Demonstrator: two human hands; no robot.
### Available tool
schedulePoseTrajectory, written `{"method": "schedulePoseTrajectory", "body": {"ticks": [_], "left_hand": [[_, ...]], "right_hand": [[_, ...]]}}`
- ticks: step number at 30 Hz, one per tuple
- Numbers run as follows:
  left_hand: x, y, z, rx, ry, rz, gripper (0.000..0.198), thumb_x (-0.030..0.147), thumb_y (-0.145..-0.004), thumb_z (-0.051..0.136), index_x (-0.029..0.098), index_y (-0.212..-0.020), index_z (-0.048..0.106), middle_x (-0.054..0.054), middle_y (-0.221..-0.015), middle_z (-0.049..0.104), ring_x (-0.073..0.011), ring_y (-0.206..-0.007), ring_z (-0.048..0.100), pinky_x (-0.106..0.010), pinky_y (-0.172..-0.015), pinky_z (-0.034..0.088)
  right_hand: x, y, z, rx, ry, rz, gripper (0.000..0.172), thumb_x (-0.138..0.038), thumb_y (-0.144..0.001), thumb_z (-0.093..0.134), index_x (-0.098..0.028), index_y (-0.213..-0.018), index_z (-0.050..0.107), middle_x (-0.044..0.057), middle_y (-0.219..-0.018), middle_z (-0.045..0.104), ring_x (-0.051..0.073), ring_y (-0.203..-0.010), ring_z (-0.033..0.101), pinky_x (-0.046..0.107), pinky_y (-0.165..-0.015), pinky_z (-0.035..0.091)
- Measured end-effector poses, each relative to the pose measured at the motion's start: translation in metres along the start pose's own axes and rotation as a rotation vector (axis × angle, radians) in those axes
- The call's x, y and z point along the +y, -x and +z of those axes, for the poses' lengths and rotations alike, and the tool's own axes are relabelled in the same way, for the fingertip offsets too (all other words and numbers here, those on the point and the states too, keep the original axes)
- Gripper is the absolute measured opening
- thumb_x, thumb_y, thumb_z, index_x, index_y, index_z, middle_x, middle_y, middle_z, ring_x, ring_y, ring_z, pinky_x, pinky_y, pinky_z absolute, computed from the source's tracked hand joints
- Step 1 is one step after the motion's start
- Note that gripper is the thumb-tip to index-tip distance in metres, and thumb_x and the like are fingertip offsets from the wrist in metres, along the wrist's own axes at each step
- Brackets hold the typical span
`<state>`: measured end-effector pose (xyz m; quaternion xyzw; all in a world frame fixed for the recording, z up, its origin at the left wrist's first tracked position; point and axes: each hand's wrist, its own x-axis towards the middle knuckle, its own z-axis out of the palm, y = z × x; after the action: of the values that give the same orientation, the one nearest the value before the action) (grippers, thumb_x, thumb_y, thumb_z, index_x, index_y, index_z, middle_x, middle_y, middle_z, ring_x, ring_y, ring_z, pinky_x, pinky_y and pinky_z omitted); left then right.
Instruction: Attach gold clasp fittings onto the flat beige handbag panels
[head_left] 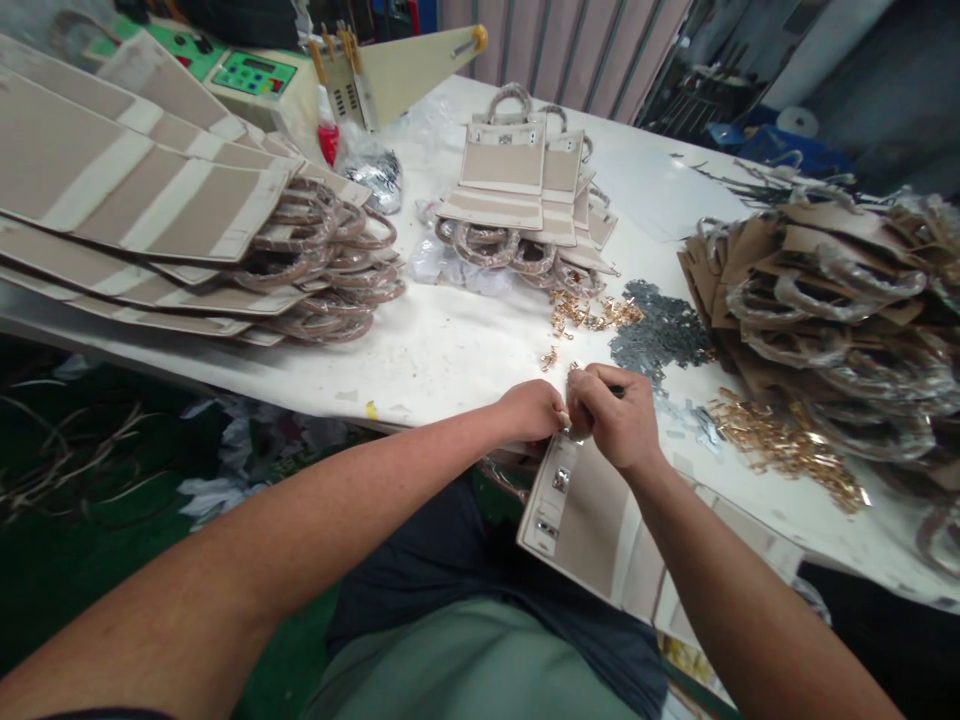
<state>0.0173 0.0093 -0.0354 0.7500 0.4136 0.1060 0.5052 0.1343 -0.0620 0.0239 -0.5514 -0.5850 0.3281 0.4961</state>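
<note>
While both forearms reach forward over the lap, the left hand (534,410) and the right hand (616,415) meet at the near edge of the white tabletop (450,345), fingertips touching. Each grip is closed, pinching the top edge of a beige bag panel (592,530) that hangs from the tabletop edge toward the lap; whether a small part is also pinched there cannot be told. Two metal fittings (559,480) sit on the panel's near strip. Just beyond the hands lie scattered gold clasps (592,315) and a patch of grey metal pieces (664,335), with more gold hardware (780,445) to the right. Farther right rises a heap of wrapped bag parts (840,290). At left, large panels with handles (150,230) are stacked; a smaller stack (521,195) stands mid-table, and a green-panelled machine (251,75) sits farthest back.
</note>
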Motion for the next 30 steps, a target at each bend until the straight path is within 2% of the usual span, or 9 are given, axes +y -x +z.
{"method": "schedulePoseTrajectory", "body": {"ticks": [2, 4, 7, 10, 13, 17, 22, 27, 30], "left_hand": [[-0.001, 0.005, 0.0, -0.018, -0.006, -0.01, 0.023, 0.023, -0.081, 0.073, 0.016, -0.06, 0.068, 0.001, -0.051, 0.057, -0.0159, -0.055, 0.059, -0.026, -0.058, 0.045], [-0.001, 0.01, 0.0, -0.024, 0.003, -0.016, 0.02, 0.024, -0.084, 0.07, 0.016, -0.066, 0.072, 0.001, -0.05, 0.058, -0.0147, -0.048, 0.057, -0.025, -0.053, 0.043], [-0.002, 0.013, 0.001, -0.011, 0.024, -0.021, 0.016, 0.024, -0.087, 0.069, 0.015, -0.076, 0.075, 0.001, -0.056, 0.063, -0.013, -0.047, 0.058, -0.023, -0.051, 0.042], [-0.003, 0.013, 0.0, -0.012, 0.027, -0.007, 0.015, 0.024, -0.087, 0.068, 0.015, -0.078, 0.076, 0.001, -0.057, 0.064, -0.0122, -0.047, 0.057, -0.023, -0.051, 0.042], [-0.002, 0.011, -0.001, -0.008, 0.001, 0.026, 0.018, 0.023, -0.087, 0.066, 0.015, -0.073, 0.075, 0.002, -0.053, 0.061, -0.013, -0.048, 0.056, -0.024, -0.055, 0.043], [0.0, 0.01, -0.001, 0.036, -0.036, 0.043, 0.017, 0.018, -0.084, 0.067, 0.015, -0.069, 0.075, 0.001, -0.058, 0.064, -0.0139, -0.057, 0.058, -0.025, -0.06, 0.044], [-0.001, 0.008, 0.0, 0.025, -0.033, 0.033, 0.015, 0.018, -0.084, 0.066, 0.016, -0.073, 0.076, 0.002, -0.056, 0.062, -0.0137, -0.052, 0.057, -0.026, -0.059, 0.043], [0.003, 0.012, -0.001, 0.062, -0.036, 0.023, 0.016, 0.016, -0.084, 0.067, 0.016, -0.069, 0.074, -0.001, -0.062, 0.066, -0.0145, -0.059, 0.059, -0.027, -0.065, 0.046], [0.001, 0.011, 0.002, 0.036, -0.008, 0.022, 0.016, 0.018, -0.085, 0.067, 0.016, -0.072, 0.075, 0.0, -0.06, 0.065, -0.014, -0.057, 0.058, -0.026, -0.063, 0.046]], "right_hand": [[0.008, 0.004, -0.004, 0.045, -0.101, -0.005, 0.048, -0.038, -0.095, 0.066, -0.023, -0.052, 0.051, -0.003, -0.046, 0.048, 0.014, -0.043, 0.043, 0.029, -0.046, 0.035], [0.012, 0.008, -0.007, 0.08, -0.196, -0.019, 0.048, -0.041, -0.094, 0.07, -0.023, -0.053, 0.051, -0.003, -0.046, 0.046, 0.014, -0.042, 0.041, 0.028, -0.043, 0.034], [0.006, 0.01, -0.01, 0.124, -0.323, -0.06, 0.045, -0.038, -0.092, 0.074, -0.023, -0.055, 0.052, -0.004, -0.047, 0.044, 0.013, -0.04, 0.04, 0.028, -0.041, 0.032], [-0.005, 0.01, -0.009, 0.135, -0.456, -0.152, 0.043, -0.034, -0.093, 0.073, -0.023, -0.058, 0.052, -0.005, -0.049, 0.042, 0.012, -0.038, 0.038, 0.027, -0.039, 0.031], [-0.002, 0.009, -0.005, 0.134, -0.432, -0.208, 0.045, -0.033, -0.095, 0.071, -0.023, -0.056, 0.05, -0.005, -0.049, 0.043, 0.012, -0.039, 0.04, 0.027, -0.04, 0.034], [0.008, 0.008, -0.005, 0.146, -0.342, -0.114, 0.046, -0.031, -0.096, 0.07, -0.023, -0.056, 0.049, -0.005, -0.049, 0.043, 0.012, -0.04, 0.041, 0.026, -0.04, 0.034], [0.0, 0.008, -0.011, 0.208, -0.429, -0.235, 0.04, -0.029, -0.094, 0.069, -0.023, -0.058, 0.052, -0.006, -0.048, 0.042, 0.012, -0.039, 0.04, 0.026, -0.04, 0.034], [0.008, 0.01, -0.009, 0.218, -0.395, -0.12, 0.041, -0.028, -0.092, 0.069, -0.023, -0.056, 0.05, -0.006, -0.048, 0.044, 0.012, -0.038, 0.039, 0.026, -0.039, 0.032], [0.01, 0.011, -0.01, 0.229, -0.461, -0.174, 0.04, -0.029, -0.093, 0.07, -0.023, -0.058, 0.051, -0.007, -0.049, 0.042, 0.012, -0.038, 0.038, 0.026, -0.039, 0.032]]}}
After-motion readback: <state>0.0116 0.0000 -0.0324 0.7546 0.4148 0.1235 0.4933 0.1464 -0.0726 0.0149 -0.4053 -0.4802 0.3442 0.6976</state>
